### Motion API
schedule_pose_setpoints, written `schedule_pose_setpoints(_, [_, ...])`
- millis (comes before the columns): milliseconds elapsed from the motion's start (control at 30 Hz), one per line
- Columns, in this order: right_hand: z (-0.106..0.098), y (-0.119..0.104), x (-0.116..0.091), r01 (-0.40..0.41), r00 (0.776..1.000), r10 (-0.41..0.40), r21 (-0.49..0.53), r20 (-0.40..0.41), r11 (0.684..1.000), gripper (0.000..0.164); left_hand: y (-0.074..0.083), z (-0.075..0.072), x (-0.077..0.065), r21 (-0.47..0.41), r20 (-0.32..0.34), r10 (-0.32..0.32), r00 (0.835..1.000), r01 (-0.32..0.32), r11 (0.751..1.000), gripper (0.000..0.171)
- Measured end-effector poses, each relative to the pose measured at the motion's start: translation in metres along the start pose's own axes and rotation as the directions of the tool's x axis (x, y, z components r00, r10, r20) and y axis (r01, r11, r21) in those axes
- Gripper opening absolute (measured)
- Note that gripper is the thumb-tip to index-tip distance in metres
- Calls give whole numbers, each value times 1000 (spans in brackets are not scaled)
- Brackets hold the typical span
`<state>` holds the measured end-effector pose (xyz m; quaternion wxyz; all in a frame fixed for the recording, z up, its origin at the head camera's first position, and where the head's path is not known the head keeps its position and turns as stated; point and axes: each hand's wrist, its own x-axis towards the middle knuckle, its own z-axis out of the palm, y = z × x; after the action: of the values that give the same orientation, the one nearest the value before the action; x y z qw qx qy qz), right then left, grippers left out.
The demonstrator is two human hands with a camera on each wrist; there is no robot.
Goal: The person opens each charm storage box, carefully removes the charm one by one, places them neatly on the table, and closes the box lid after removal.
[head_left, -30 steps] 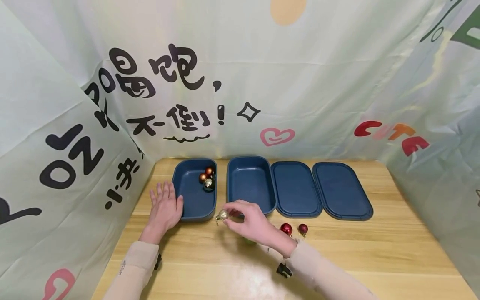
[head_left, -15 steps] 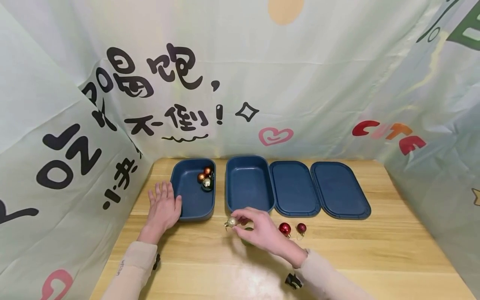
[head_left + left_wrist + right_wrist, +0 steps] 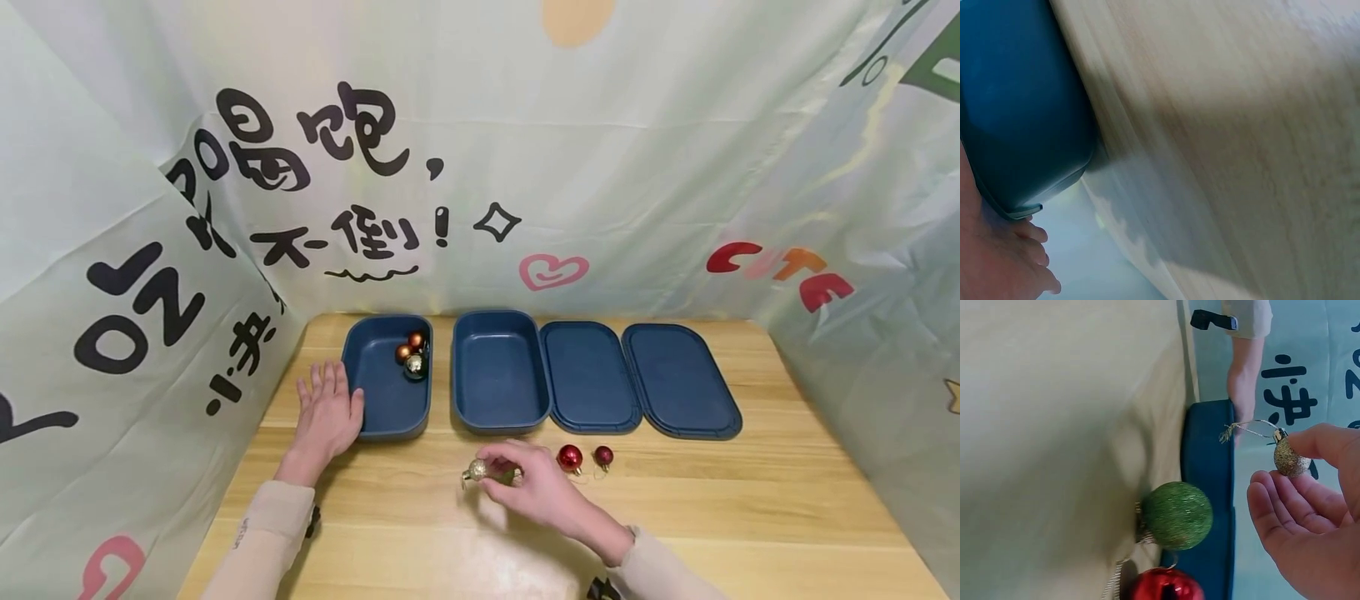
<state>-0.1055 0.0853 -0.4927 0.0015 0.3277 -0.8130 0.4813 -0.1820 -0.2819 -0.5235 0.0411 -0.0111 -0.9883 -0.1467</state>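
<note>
- One gold ball (image 3: 477,470): right of the left box (image 3: 382,400), on its near side, in the right hand (image 3: 542,487), fingers clamped on it
- Left hand (image 3: 328,417): against the left box's left side, fingers straight, thumb apart
- Copper balls (image 3: 404,353): inside the left box
- Other box (image 3: 501,379), lids (image 3: 592,379), red ball (image 3: 570,457): on the table (image 3: 375,517), right of the left box
</note>
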Motion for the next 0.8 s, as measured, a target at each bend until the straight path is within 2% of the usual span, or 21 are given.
schedule_pose_setpoints(167, [-2, 9, -15, -51, 999, 51, 40, 12, 998, 31, 0, 1, 1, -6, -6, 9, 1000, -9, 1000, 70])
schedule_pose_setpoints(300, [-2, 15, -27, -97, 995, 96, 32, 31, 995, 31, 1, 0, 1, -7, -4, 8, 1000, -8, 1000, 70])
schedule_pose_setpoints(600, [3, 20, -40, -95, 995, 94, 49, 38, 994, 31, 0, -2, 0, -7, 3, 6, 1000, -6, 1000, 69])
schedule_pose_setpoints(800, [9, 24, -48, -136, 989, 131, 80, 66, 987, 29, 1, -1, 0, -6, 8, 6, 1000, -6, 1000, 70])
